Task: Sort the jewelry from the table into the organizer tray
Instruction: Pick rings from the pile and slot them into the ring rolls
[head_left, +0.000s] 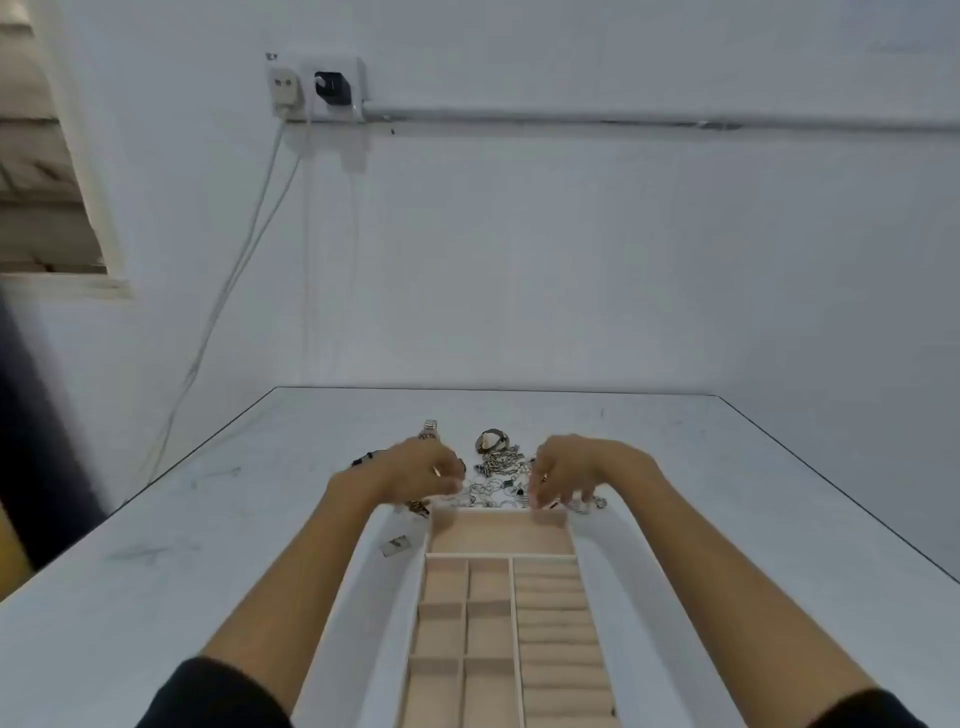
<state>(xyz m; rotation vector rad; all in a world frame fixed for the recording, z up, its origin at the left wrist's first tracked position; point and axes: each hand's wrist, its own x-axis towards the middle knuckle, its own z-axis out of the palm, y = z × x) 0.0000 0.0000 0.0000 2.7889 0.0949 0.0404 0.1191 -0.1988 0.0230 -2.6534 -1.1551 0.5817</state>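
Jewelry pile (500, 467) lies on table (727, 493), just past far end of 1 organizer tray (498, 556); pieces tangled, can't count. Tray: 1 wide compartment at far end, 6 small squares on L, 1 ridged column on R. 2 hands over pile: left hand (421, 470) at its L edge, right hand (576, 473) at R edge, fingertips near tray's far rim. Both w/ fingers curled down; pinching anything or not, can't tell. 1 watch (430, 428) beyond left hand.

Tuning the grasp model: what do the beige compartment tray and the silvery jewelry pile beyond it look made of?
Beige compartment tray: matte, soft-looking lining, probably velvet or suede-like fabric; no glare. Silvery jewelry pile: likely metal, glints on chain links.
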